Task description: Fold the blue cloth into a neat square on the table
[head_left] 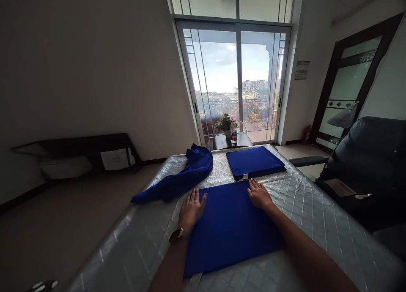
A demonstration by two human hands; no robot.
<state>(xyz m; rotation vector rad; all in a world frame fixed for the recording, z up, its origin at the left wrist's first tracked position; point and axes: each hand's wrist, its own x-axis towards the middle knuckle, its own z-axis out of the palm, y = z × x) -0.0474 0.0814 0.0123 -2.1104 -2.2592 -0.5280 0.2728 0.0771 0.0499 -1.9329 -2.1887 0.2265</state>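
A flat rectangle of blue fabric (233, 228) lies in front of me on a quilted mattress (304, 199). On its left edge, near the far corner, rests my left hand (191, 209), palm down with the fingers stretched out. My right hand (259, 195) lies flat on the far right corner, fingers extended. Beyond it, a neatly folded stack of blue fabric (255, 160) sits with a small white tag on its near edge. A crumpled blue cloth (180, 178) spreads along the mattress at the far left. A pale tag or strip pokes out below the rectangle's near left edge.
Past the mattress stands a small black table (231, 142) with a potted plant (226, 123) and a bottle (234, 132). A black armchair (368, 156) is at the right. A dark low stand (85, 150) lines the left wall, and sliding glass doors (238, 72) are behind.
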